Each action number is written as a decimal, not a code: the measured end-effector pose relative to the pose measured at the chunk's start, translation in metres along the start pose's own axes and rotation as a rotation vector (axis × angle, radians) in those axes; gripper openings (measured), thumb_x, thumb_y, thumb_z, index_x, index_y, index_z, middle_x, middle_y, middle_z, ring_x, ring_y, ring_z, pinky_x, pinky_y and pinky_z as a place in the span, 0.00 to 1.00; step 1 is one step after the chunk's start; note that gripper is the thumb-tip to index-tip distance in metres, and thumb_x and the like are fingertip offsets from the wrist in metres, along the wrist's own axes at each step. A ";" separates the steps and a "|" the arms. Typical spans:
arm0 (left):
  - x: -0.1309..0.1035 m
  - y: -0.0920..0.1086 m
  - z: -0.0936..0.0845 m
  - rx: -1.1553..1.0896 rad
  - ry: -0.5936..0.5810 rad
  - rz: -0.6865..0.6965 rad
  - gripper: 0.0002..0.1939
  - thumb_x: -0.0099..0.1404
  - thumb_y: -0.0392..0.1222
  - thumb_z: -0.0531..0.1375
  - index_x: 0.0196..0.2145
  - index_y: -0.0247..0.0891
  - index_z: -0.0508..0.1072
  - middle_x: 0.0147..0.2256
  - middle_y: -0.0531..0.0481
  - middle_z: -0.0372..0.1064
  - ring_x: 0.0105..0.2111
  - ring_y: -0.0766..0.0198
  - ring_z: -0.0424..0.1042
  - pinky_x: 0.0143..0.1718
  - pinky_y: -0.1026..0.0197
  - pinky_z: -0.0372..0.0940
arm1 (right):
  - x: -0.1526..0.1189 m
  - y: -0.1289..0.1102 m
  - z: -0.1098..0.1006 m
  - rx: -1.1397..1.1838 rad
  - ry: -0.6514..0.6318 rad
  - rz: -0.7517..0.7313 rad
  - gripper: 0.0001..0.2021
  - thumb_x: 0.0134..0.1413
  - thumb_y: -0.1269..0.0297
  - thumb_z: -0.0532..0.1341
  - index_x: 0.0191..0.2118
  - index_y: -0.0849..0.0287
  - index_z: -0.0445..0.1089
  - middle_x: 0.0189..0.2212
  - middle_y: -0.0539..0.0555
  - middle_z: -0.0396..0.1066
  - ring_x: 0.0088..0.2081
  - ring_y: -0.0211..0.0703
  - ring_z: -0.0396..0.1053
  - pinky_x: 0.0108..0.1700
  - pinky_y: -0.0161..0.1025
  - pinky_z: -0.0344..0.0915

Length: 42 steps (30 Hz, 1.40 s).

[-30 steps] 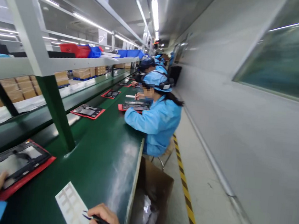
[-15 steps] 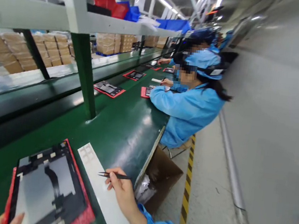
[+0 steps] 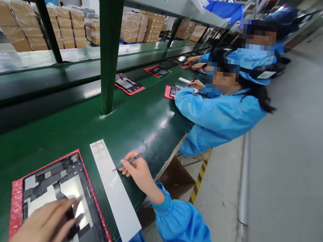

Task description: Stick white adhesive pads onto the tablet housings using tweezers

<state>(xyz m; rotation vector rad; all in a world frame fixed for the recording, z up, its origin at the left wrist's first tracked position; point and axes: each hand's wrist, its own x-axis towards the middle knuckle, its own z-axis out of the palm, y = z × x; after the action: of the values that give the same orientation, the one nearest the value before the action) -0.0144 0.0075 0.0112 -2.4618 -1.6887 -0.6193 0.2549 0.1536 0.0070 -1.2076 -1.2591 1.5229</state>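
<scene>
My right hand [image 3: 137,172] pinches dark tweezers [image 3: 128,162], their tips angled down to the left over a long white strip [image 3: 116,193]. Pale square patches mark the strip's far end. My left hand [image 3: 45,222] reaches over an opened tablet-like device [image 3: 94,210], fingers extended and somewhat blurred. Around its fingertips runs a black ribbon cable [image 3: 60,192], partly covered by the hand. Silver plates and black parts show inside the device, which lies on red bubble wrap [image 3: 16,202]. The white strip lies just right of it.
A green post [image 3: 106,53] rises from the green bench [image 3: 132,122]. Farther along are similar devices on red wrap, including one device [image 3: 128,83]. A co-worker in blue [image 3: 223,108] sits at the bench's right edge. Below that edge stands an open cardboard box [image 3: 177,176].
My left hand has moved from the device's lower left edge to over its ribbon cable. The tweezers' tips now point downward over the strip. The camera view has shifted.
</scene>
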 end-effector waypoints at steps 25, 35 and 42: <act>0.080 0.036 0.047 0.052 -0.276 0.219 0.26 0.62 0.50 0.61 0.58 0.50 0.65 0.60 0.37 0.60 0.54 0.48 0.66 0.48 0.46 0.66 | 0.008 -0.006 0.011 -0.422 -0.087 -0.113 0.08 0.58 0.64 0.61 0.29 0.55 0.62 0.21 0.47 0.75 0.26 0.43 0.77 0.25 0.33 0.67; 0.080 0.036 0.046 0.014 -0.294 0.189 0.24 0.65 0.49 0.59 0.58 0.51 0.64 0.61 0.39 0.57 0.56 0.48 0.64 0.49 0.47 0.64 | 0.007 -0.003 0.010 -0.434 -0.053 -0.126 0.08 0.58 0.63 0.61 0.30 0.55 0.62 0.22 0.48 0.74 0.26 0.43 0.77 0.25 0.34 0.66; 0.079 0.035 0.047 -0.001 -0.293 0.182 0.24 0.64 0.50 0.59 0.58 0.51 0.65 0.61 0.39 0.57 0.56 0.48 0.63 0.49 0.47 0.64 | 0.008 -0.004 0.009 -0.430 -0.083 -0.121 0.08 0.58 0.62 0.61 0.30 0.55 0.62 0.22 0.48 0.74 0.27 0.44 0.77 0.25 0.34 0.66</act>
<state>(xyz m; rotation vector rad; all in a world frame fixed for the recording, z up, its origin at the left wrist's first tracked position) 0.0545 0.0773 0.0036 -2.7773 -1.5200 -0.2494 0.2442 0.1596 0.0099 -1.3140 -1.7451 1.2607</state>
